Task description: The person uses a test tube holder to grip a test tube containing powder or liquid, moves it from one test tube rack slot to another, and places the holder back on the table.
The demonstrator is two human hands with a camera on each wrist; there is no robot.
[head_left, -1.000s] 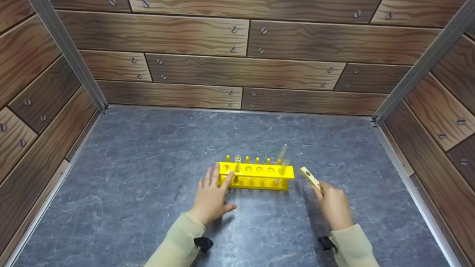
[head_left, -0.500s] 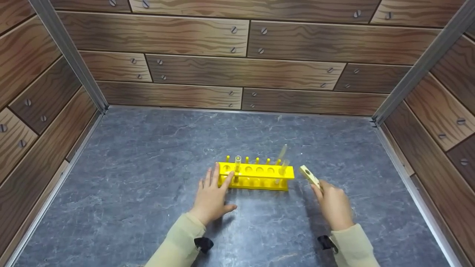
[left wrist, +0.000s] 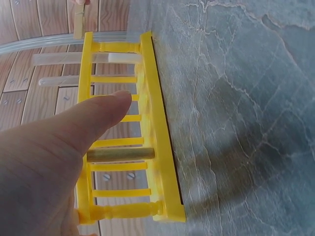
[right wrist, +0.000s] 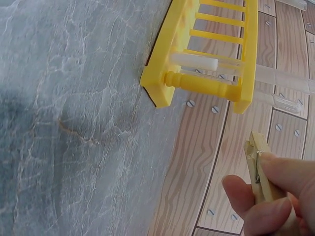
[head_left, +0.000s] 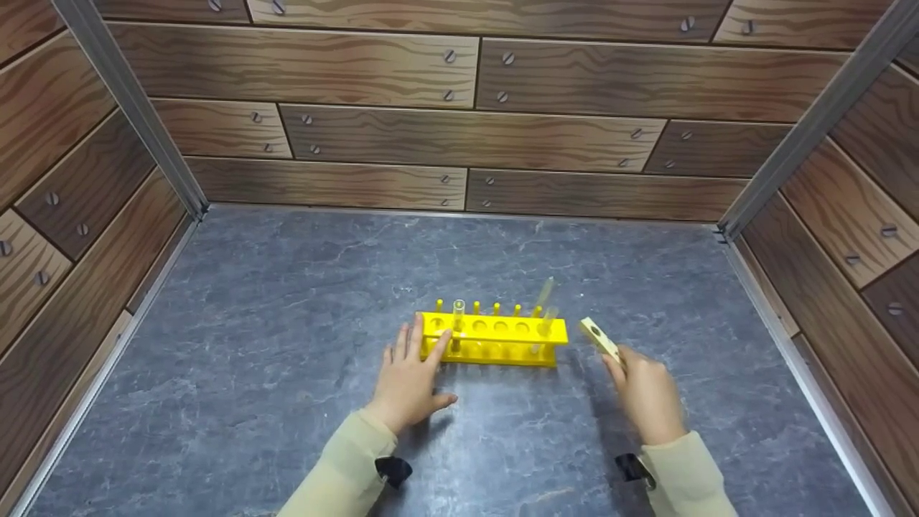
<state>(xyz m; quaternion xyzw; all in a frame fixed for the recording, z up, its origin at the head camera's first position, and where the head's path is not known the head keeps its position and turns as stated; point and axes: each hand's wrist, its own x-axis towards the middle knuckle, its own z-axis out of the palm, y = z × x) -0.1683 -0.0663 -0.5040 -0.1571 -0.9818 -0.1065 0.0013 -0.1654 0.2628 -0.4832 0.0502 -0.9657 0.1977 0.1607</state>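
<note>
A yellow test tube rack (head_left: 495,352) stands on the grey tabletop. My left hand (head_left: 403,384) rests at its left end, fingers extended onto the top and the thumb spread in front. By the index finger, a clear test tube (head_left: 459,316) stands in the rack; its lower part looks brownish in the left wrist view. Another test tube (head_left: 549,322) sits in the rightmost hole, with white contents (right wrist: 197,61). Behind it, a further clear tube (head_left: 546,291) leans on a back peg. My right hand (head_left: 650,395) grips a wooden test tube clamp (right wrist: 257,167), just right of the rack.
Wood-patterned panels (head_left: 388,133) enclose the back and both sides, with metal posts (head_left: 804,129) at the corners. Short yellow pegs (head_left: 497,309) line the rack's rear. Grey marbled tabletop (head_left: 287,287) surrounds the rack.
</note>
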